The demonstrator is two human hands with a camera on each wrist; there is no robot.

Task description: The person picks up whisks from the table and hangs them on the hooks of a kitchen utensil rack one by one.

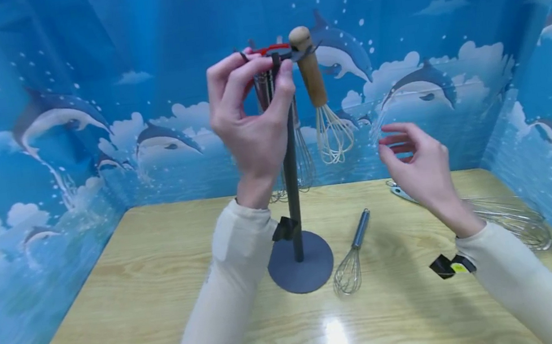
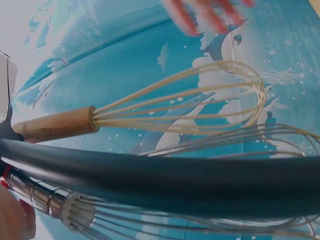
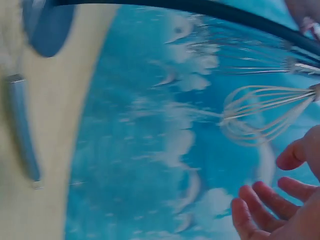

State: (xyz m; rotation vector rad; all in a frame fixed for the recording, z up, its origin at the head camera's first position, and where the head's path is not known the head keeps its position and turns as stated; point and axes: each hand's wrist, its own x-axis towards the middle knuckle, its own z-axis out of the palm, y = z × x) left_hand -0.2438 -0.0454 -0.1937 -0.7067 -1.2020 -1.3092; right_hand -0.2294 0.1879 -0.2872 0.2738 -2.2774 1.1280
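A dark stand (image 1: 294,204) with a round base rises from the table, and my left hand (image 1: 254,117) pinches its top between thumb and fingers. From that top hangs a whisk with a wooden handle and pale loops (image 1: 314,82), tilted slightly. Metal whisks (image 2: 80,210) hang beside the pole, partly hidden behind it and my left hand. A red piece (image 1: 274,48) shows at the top. My right hand (image 1: 424,169) is in the air right of the wooden-handled whisk, fingers loosely bent, holding nothing.
A small whisk with a blue-grey handle (image 1: 361,232) lies on the table (image 1: 167,298) right of the stand's base. Behind my right forearm lies a large wire whisk (image 1: 517,221), partly hidden. A blue dolphin-print curtain (image 1: 160,49) surrounds the table's back and sides.
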